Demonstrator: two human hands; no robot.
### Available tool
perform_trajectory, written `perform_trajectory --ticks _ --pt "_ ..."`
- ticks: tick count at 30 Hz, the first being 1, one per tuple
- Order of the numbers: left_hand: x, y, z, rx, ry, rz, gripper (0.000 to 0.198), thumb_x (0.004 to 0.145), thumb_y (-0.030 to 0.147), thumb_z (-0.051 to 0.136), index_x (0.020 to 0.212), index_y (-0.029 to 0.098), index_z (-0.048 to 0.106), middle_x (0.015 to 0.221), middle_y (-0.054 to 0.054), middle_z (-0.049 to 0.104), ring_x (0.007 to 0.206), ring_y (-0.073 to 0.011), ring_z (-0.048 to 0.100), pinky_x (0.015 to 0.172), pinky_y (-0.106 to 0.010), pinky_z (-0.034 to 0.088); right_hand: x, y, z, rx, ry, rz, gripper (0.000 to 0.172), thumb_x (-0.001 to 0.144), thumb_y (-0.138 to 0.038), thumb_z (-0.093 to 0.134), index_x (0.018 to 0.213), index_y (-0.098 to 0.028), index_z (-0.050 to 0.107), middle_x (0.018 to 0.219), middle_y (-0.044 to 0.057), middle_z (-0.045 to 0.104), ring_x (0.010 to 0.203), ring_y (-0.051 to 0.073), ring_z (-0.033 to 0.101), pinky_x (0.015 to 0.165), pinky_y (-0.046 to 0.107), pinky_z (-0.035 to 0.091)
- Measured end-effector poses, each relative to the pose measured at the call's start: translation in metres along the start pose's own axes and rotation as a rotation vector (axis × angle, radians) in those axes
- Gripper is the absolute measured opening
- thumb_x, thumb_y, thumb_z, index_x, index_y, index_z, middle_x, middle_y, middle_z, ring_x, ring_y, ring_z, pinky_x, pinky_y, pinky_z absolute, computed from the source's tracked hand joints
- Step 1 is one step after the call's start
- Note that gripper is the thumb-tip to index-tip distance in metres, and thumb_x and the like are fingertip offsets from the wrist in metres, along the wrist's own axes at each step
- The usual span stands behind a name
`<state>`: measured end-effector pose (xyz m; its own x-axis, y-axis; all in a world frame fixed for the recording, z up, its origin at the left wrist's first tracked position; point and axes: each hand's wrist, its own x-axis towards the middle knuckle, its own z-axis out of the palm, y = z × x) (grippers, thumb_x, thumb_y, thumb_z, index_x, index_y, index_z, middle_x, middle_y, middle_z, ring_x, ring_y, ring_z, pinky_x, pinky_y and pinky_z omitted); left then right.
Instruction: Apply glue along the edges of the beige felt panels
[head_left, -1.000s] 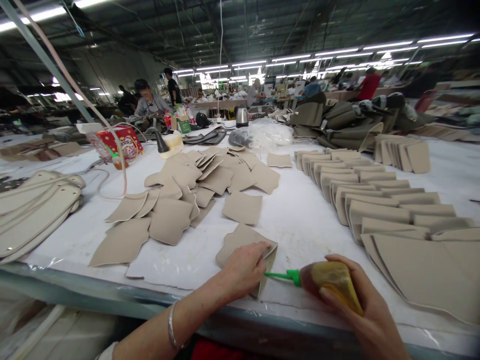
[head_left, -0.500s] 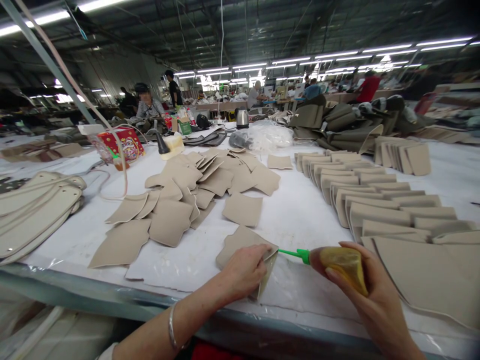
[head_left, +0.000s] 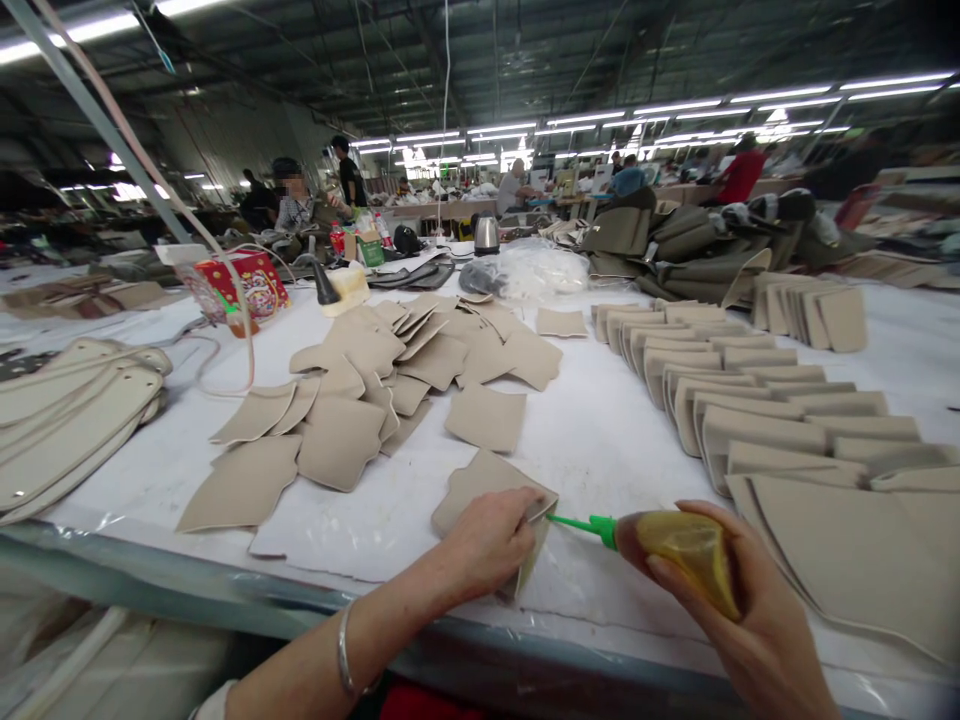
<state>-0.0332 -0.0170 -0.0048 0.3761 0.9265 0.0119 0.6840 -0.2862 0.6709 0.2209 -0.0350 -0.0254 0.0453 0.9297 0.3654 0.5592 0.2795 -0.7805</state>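
My left hand, a silver bangle on its wrist, is closed on a beige leather-like piece near the table's front edge. The fingers grip its right side, where a flap is turned up. In my right hand is a squeeze bottle of amber liquid, tilted to the left. Its thin green nozzle points at the piece, the tip at or very near the flap's edge. Just beyond lies a single beige piece, with a loose heap of like pieces to its left.
Rows of overlapping folded beige pieces run along the right. Larger pale panels are stacked at the left. A red box, a kettle and dark green pieces stand farther back. People work in the background.
The bottle in my right hand has shifted slightly, its nozzle tip moving down and left along the edge of the flap. My left hand stays in place on the piece.
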Motion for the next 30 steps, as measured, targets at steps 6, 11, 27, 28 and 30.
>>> perform_trajectory --ticks 6,11,27,28,30 --pt "0.000 0.001 -0.001 -0.036 0.012 -0.001 0.048 0.079 0.010 0.040 0.122 0.020 0.059 0.110 -0.004 0.068 0.102 -0.0216 0.061 0.091 -0.030 0.045 -0.002 -0.005 0.001 0.050 0.040 0.070 0.049 0.078 -0.057 0.066 0.114 -0.027 0.053 0.105 0.001 0.058 0.089 0.023 0.058 0.077 0.029 0.045" --pt "-0.004 0.003 -0.002 -0.091 0.044 -0.045 0.048 0.079 0.011 0.040 0.122 0.021 0.059 0.100 -0.003 0.069 0.091 -0.0201 0.062 0.084 -0.028 0.045 -0.026 -0.018 0.006 0.138 -0.052 0.209 0.049 0.080 -0.058 0.063 0.116 -0.027 0.052 0.111 0.000 0.057 0.098 0.023 0.056 0.083 0.025 0.042" --pt "-0.007 0.002 0.003 -0.088 0.099 -0.050 0.051 0.077 0.009 0.040 0.123 0.023 0.057 0.088 0.000 0.066 0.078 -0.0173 0.059 0.076 -0.026 0.043 -0.037 -0.041 0.007 0.228 -0.093 0.297 0.049 0.080 -0.057 0.064 0.116 -0.027 0.050 0.106 -0.001 0.057 0.093 0.021 0.056 0.083 0.024 0.039" --pt "-0.007 0.002 0.003 -0.091 0.099 -0.050 0.051 0.077 0.009 0.040 0.123 0.023 0.057 0.088 -0.001 0.066 0.078 -0.0172 0.059 0.076 -0.026 0.043 -0.037 -0.041 0.007 0.226 -0.092 0.284 0.049 0.080 -0.057 0.063 0.116 -0.027 0.050 0.106 -0.001 0.057 0.093 0.021 0.056 0.083 0.024 0.039" --pt "-0.007 0.001 0.002 -0.095 0.097 -0.045 0.050 0.078 0.010 0.040 0.123 0.023 0.057 0.090 -0.001 0.067 0.079 -0.0171 0.059 0.076 -0.025 0.043 -0.036 -0.037 0.008 0.242 -0.109 0.252 0.048 0.081 -0.056 0.062 0.117 -0.027 0.050 0.106 -0.001 0.058 0.092 0.022 0.057 0.081 0.025 0.041"
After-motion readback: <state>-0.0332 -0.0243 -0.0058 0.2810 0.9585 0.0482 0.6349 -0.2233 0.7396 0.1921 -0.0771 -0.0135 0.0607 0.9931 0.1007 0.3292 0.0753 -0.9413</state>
